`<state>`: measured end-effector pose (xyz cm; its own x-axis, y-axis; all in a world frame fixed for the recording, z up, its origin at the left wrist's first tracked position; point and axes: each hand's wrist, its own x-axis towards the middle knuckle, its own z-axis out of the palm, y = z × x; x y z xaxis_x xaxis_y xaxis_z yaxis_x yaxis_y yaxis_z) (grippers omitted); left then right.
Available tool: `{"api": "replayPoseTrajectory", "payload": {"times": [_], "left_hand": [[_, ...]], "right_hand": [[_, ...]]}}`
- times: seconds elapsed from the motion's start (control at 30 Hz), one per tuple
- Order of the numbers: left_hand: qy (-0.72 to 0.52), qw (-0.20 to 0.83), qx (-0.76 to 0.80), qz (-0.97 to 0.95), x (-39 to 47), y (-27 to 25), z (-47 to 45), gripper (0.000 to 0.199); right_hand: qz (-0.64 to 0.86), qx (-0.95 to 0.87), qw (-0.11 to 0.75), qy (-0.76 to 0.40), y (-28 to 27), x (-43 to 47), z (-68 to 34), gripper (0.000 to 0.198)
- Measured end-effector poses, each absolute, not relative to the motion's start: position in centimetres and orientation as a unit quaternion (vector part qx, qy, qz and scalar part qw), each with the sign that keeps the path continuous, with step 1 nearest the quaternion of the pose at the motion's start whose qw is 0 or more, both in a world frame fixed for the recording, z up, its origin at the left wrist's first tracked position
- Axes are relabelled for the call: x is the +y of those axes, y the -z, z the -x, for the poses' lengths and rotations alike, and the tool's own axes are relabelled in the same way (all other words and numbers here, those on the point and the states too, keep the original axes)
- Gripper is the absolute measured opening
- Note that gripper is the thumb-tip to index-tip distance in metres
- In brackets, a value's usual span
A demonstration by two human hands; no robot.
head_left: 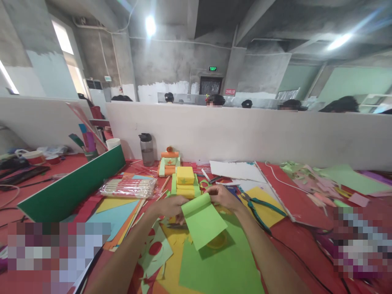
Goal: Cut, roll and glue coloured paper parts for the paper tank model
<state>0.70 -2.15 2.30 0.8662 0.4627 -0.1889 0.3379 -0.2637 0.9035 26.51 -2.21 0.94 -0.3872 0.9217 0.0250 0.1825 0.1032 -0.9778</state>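
Note:
A piece of light green paper, its far edge curled into a roll, is raised between my two hands. My left hand is closed at the left end of the roll, its fingers partly hidden by the paper. At the right end, my right hand pinches the curled edge. A dark, narrow tool shows beneath my left hand; its kind is unclear. Below lie a larger green sheet, yellow paper and a pale green sheet with round cut-outs. Just beyond stands a yellow and green paper model.
Teal-handled pliers lie on yellow paper at right. A wrapped bundle of sticks and a green board are at left. Behind stand an orange paper model, a bottle and a white partition.

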Motion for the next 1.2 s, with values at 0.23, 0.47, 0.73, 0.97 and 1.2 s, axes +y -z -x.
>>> {"api": "replayPoseTrajectory", "payload": {"times": [0.23,0.47,0.73,0.97,1.2], "left_hand": [[-0.115,0.521,0.314,-0.785,-1.9,-2.2,-1.1,0.017],[-0.2,0.485,0.345,-0.778,-1.3,-1.5,-1.2,0.019],[-0.186,0.481,0.337,-0.788,-1.1,-1.2,-1.0,0.026],[-0.149,0.544,0.331,-0.757,-1.9,-2.3,-1.4,0.03],[-0.146,0.559,0.318,-0.752,-2.1,-2.2,-1.4,0.027]], "right_hand": [[0.441,-0.663,0.367,-0.481,-0.8,-1.9,-26.9,0.029],[0.455,-0.66,0.39,-0.452,-1.4,-1.9,-26.9,0.032],[0.453,-0.668,0.396,-0.439,-0.9,-1.6,-27.0,0.03],[0.441,-0.656,0.389,-0.473,-0.9,-1.9,-27.0,0.031],[0.431,-0.656,0.379,-0.49,-0.7,-1.7,-27.3,0.029]]}}
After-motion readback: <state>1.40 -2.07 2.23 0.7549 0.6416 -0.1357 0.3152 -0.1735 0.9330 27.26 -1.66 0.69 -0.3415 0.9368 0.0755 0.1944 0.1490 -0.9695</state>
